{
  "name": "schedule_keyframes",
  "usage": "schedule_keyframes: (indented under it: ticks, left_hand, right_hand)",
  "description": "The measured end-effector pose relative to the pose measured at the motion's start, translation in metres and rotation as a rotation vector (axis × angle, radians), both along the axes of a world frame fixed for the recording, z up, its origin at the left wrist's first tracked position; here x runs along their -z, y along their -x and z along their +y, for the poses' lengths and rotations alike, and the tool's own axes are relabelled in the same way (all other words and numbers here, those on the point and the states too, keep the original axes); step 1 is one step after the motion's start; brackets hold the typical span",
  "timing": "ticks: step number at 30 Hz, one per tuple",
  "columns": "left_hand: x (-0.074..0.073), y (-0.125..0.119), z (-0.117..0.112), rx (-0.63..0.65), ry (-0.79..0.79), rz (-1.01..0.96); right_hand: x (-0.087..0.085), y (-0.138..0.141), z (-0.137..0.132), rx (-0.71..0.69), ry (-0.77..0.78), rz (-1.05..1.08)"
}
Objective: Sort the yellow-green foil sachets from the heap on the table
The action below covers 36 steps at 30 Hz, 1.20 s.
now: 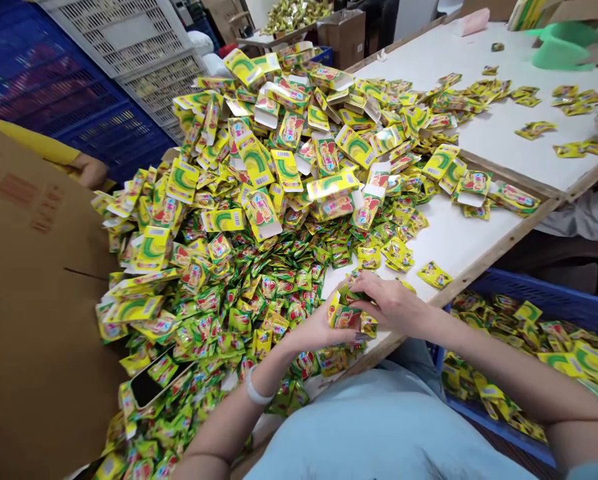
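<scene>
My left hand (319,330) is wrapped round a small yellow carton (345,316) with a red and green print, tilted near the table edge. At the carton's upper end, the fingers of my right hand (391,300) are pinched together on what looks like a small green packet (347,292), partly hidden by the fingers. A large heap of small green and yellow packets (273,287) lies just beyond and left of my hands. Yellow cartons (253,163), several with flaps open, are piled over the heap's far part.
A phone (153,383) lies among the packets. At left stands a big cardboard box (43,300), with another person's hand (91,170) behind it. A blue crate (503,277) of filled cartons or packets sits low at right. Wooden strips edge the white table (509,150).
</scene>
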State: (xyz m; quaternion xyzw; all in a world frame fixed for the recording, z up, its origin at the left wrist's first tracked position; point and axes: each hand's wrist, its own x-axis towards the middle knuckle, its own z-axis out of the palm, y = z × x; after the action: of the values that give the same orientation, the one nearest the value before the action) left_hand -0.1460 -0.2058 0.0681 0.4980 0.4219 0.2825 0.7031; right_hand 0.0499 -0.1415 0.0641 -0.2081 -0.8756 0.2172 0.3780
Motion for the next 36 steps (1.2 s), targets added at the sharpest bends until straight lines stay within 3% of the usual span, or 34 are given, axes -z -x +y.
schedule_keyframes:
  ticks: [3,7,9,11,13,16,18,19,21,24,28,33,36]
  left_hand:
    - [0.006,-0.006,-0.005,-0.091,-0.008,0.008]
    - [0.016,-0.011,-0.018,-0.128,-0.029,0.061]
    - [0.019,-0.014,-0.025,-0.117,-0.029,0.097]
    - [0.019,-0.017,-0.028,-0.083,-0.035,0.119]
    - [0.018,-0.016,-0.024,-0.053,-0.101,0.145]
    - [0.015,-0.007,-0.01,-0.071,-0.347,0.336]
    - [0.017,0.002,0.001,-0.106,-0.517,0.547]
    - [0.02,0.006,0.005,-0.108,-0.571,0.64]
    - [0.028,0.012,0.009,-0.085,-0.627,0.757]
    - [0.038,0.017,0.007,-0.077,-0.669,0.82]
    - [0.04,0.026,-0.004,-0.12,-0.664,0.908]
    - [0.037,0.035,-0.012,-0.101,-0.579,1.059]
    - [0.039,0.035,-0.013,-0.083,-0.537,1.047]
  right_hand:
    - [-0.009,-0.007,-0.001,-0.098,0.264,0.048]
    - [-0.015,-0.016,-0.009,-0.342,0.551,-0.077]
    - [-0.009,-0.018,-0.019,-0.356,0.612,-0.088]
    - [0.0,-0.023,-0.025,-0.284,0.616,-0.052]
    - [0.006,-0.038,-0.021,-0.105,0.579,0.008]
    - [0.007,-0.076,0.01,0.431,0.371,0.028]
    - [0.008,-0.099,0.035,0.809,0.157,-0.124]
    - [0.011,-0.106,0.044,0.899,0.077,-0.228]
    - [0.023,-0.106,0.055,0.861,0.002,-0.438]
    - [0.051,-0.083,0.051,0.615,-0.021,-0.675]
    - [0.079,-0.063,0.04,0.591,0.014,-0.72]
    - [0.085,-0.077,0.05,0.477,0.087,-0.602]
    - [0.084,-0.079,0.053,0.53,0.033,-0.687]
